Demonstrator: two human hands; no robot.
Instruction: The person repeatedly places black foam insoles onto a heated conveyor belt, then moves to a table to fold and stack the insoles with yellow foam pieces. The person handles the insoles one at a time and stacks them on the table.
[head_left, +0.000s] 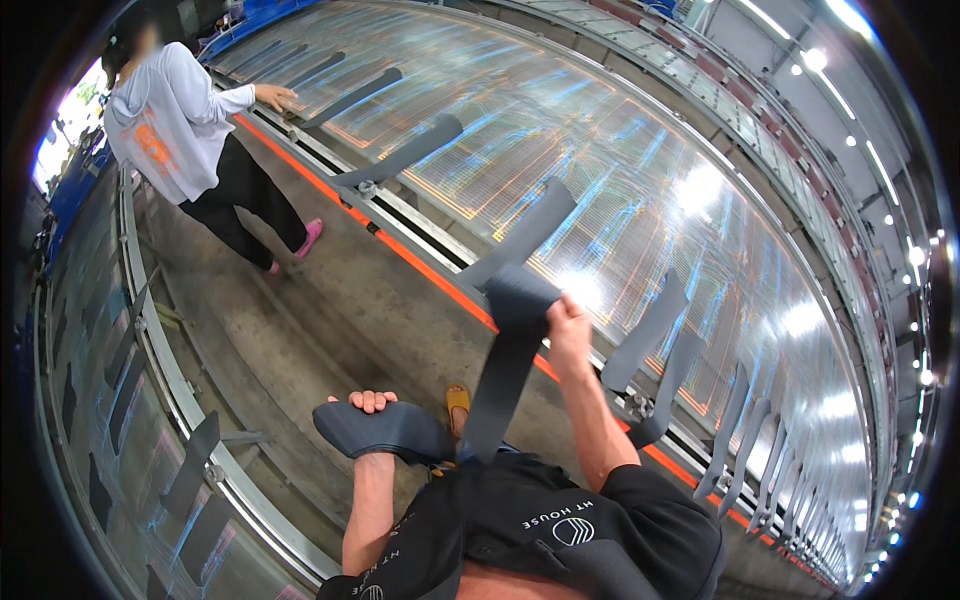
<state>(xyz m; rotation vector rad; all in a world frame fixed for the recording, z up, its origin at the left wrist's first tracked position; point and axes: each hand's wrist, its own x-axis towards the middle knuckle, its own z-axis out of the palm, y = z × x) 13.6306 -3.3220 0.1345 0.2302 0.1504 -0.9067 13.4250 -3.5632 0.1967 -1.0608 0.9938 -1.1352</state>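
Observation:
My left hand [373, 402] is wrapped round a thick dark blue-grey stack of flat cut pieces [395, 430], held low in front of my body. My right hand [567, 322] grips the upper end of a long dark grey strip-shaped piece [503, 385], which hangs down at the near edge of the long glossy table. Just beyond it, a similar grey curved piece [530, 235] lies on the table's edge. To the right of my right hand, another grey piece [648, 330] lies over the edge. The material of the pieces cannot be told.
The long table [620, 200] has a printed, shiny surface and an orange-red strip [425, 265] along its side. More grey pieces [415, 150] line its edge. A co-worker in a light hoodie [180, 110] stands at the far left, reaching over it. A second table [130, 480] runs along the left.

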